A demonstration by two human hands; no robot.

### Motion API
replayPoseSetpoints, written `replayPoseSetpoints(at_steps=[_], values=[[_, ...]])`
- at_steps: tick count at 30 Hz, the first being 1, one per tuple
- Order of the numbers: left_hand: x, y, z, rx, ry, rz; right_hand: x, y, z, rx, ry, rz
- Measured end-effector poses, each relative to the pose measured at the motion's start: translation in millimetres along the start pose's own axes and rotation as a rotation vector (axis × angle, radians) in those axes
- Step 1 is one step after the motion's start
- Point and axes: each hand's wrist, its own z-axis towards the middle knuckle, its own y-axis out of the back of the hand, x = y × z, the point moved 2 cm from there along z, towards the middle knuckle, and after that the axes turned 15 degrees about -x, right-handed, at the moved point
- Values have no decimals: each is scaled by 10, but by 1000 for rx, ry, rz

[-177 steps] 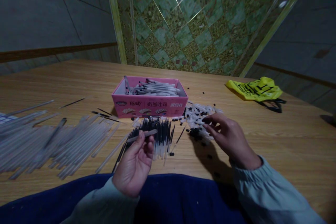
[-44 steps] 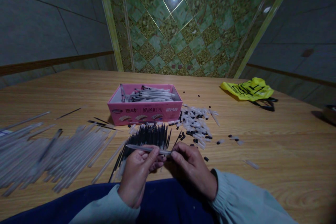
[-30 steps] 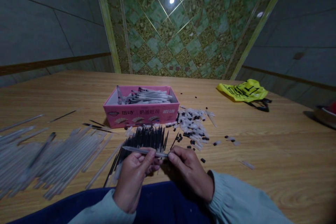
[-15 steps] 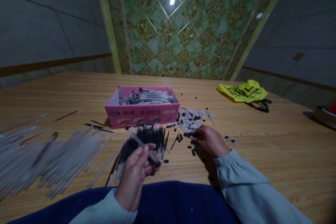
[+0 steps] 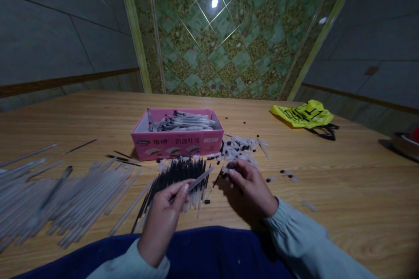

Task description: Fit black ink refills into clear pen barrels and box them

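Observation:
In my left hand (image 5: 168,209) a clear pen barrel (image 5: 202,178) is pinched between thumb and fingers, its free end slanting up to the right. My right hand (image 5: 252,185) is closed, thumb against fingertips, on a small whitish pen part (image 5: 225,170); its exact shape is half hidden. A gap separates that part from the barrel's end. Beneath and behind my left hand lies a dense row of black ink refills (image 5: 175,178). Beyond my right hand is a heap of small white and black pen parts (image 5: 240,144).
A pink box (image 5: 178,143) holding several pens stands behind the refills. Many clear barrels (image 5: 88,198) are spread at the left. A yellow bag (image 5: 303,114) lies at the back right. A bowl-like container (image 5: 406,146) sits at the right edge. Loose black bits dot the wooden table (image 5: 353,192).
My right hand has come left and nearer from the heap of parts, pinching a small whitish piece. The barrel in my left hand has swung from leaning up-left to leaning up-right.

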Motion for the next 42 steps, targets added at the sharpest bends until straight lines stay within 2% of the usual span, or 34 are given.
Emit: replayPoseSetpoints(at_steps=[2,4,9,14,22,30,34,37,42], values=[[-27,38,44,2,-64,100,54,-65,-40,49,-170,402],[-61,69,72,7,-91,170,84,-96,-71,73,-299,633],[-113,104,73,-14,-118,207,71,-106,-114,57,-384,735],[-49,90,73,-33,-104,153,84,-155,-157,66,-462,812],[46,-12,24,100,187,-147,101,-223,-220,132,-705,1046],[13,-9,-11,159,334,-300,76,-230,-225,225,-691,992],[-46,-54,-89,247,431,-428,74,-268,-241,221,-700,1031],[-77,-87,-123,287,442,-458,84,-287,-250,241,-676,1005],[-66,-96,-109,288,454,-470,117,-299,-261,232,-597,924]])
